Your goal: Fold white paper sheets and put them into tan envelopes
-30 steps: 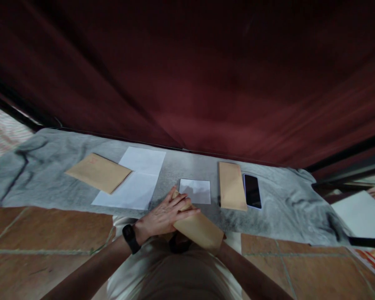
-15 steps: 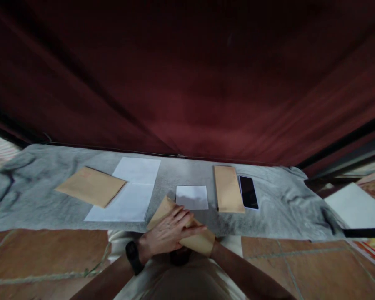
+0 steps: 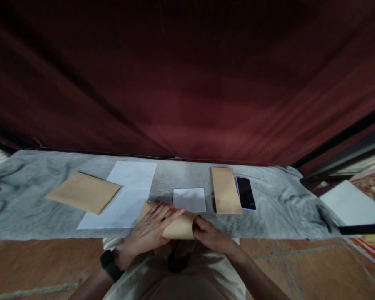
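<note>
A brown paper envelope (image 3: 181, 226) lies at the table's front edge, close to my body, its right end bulging into a dark opening. My left hand (image 3: 154, 227) rests flat across the envelope's left part, fingers stretched and thumb apart. At the open end, my right hand (image 3: 208, 234) has its fingers closed around the envelope's edge; some fingertips are hidden inside the opening. Just beyond the envelope sits a small white sheet (image 3: 189, 200).
On the grey cloth (image 3: 175, 173), a larger brown envelope (image 3: 84, 192) overlaps white paper (image 3: 134, 177) at left. A narrow brown envelope (image 3: 226, 191) and a phone (image 3: 246, 193) lie at right. A dark red curtain (image 3: 187, 104) hangs behind.
My right hand has drawn back out of the envelope to its open end, where its fingers now show. My left hand has shifted left and lies flatter. The envelope has turned more level.
</note>
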Demonstrator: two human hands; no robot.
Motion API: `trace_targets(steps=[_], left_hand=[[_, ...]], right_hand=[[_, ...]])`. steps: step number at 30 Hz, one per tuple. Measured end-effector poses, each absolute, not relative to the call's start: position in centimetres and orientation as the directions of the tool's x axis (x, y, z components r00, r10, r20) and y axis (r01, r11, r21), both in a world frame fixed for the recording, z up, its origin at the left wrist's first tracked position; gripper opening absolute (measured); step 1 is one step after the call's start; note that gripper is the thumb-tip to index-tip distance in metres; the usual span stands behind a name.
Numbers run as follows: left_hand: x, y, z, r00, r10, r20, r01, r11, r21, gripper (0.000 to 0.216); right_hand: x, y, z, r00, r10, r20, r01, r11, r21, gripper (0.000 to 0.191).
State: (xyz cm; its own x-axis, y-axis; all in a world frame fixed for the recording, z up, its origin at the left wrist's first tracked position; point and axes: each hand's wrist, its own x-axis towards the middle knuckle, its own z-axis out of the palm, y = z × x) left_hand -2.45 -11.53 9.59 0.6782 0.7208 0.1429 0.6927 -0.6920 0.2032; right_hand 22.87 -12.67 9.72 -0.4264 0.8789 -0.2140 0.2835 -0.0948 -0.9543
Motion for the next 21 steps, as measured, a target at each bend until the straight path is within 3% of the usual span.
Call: trace_targets(steps=[3,7,13,18,21], left_hand=[[-3.3,-10.5,10.3,0.624,0.758,0.189,0.732,-0.652,0.199,0.104],[-4.4,-9.6,10.8,0.541,0.791,0.286,0.778,-0.600,0.187,0.099],[-5.2,-9.8,11.2,0.416,0.827,0.378,0.787,-0.535,0.306,0.105],[-4.9,-10.1,11.5,0.406,0.827,0.390,0.737,-0.548,0.396,0.106],[-4.8,-10.1,11.6,0.451,0.765,0.459,0.707,-0.620,0.339,0.108]], right_hand=[[23.7,-12.6,9.9,-0.413,0.892,-0.186,0.106,-0.156,-0.982,0.037],[24.4,-12.2,11.2,-0.244,0.966,-0.087,-0.035,-0.098,-0.995,0.056],[24.8,-11.4,12.6,-0.066,0.995,-0.080,0.000,-0.080,-0.997,0.054],[23.3,-11.7,13.7,-0.163,0.984,-0.077,-0.040,-0.084,-0.996,0.053],[22.2,-11.5,14.0,-0.193,0.974,-0.116,0.002,-0.117,-0.993,0.048]])
